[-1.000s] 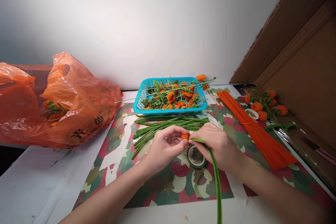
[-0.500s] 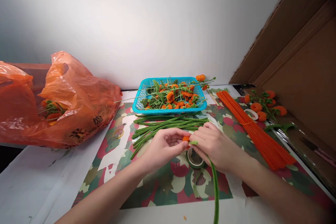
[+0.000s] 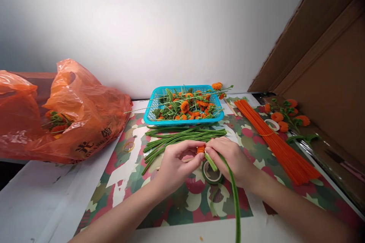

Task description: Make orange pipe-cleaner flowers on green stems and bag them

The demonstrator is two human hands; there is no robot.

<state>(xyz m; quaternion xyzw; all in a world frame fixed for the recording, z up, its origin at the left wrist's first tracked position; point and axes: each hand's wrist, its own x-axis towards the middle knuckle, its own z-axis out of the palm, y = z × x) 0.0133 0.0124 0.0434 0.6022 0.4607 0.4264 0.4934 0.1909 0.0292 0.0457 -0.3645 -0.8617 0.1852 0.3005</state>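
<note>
Between thumb and fingers, my left hand [image 3: 180, 161] pinches a small orange pipe-cleaner flower head [image 3: 201, 149]. My right hand [image 3: 232, 159] is closed on a green pipe cleaner [image 3: 234, 193] right beside the flower head. One short end of the green stem sticks out below the fingertips; the long end hangs down past the table's front edge. Just under the hands lies a roll of dark green tape [image 3: 212, 174]. Behind them rests a bundle of green pipe cleaners [image 3: 168, 140], partly covered by my left hand.
A blue plastic basket [image 3: 184, 122] of orange flowers and green leaves stands at the back. On the left sits an orange plastic bag [image 3: 94, 121]. To the right are orange pipe cleaners [image 3: 273, 140], a white tape roll [image 3: 272, 125], finished flowers [image 3: 302, 120] and a cardboard wall [image 3: 322, 53].
The short green end has swung downward and shows more length below my fingers. My left hand has turned slightly, its fingers still on the flower head. The view has shifted a little.
</note>
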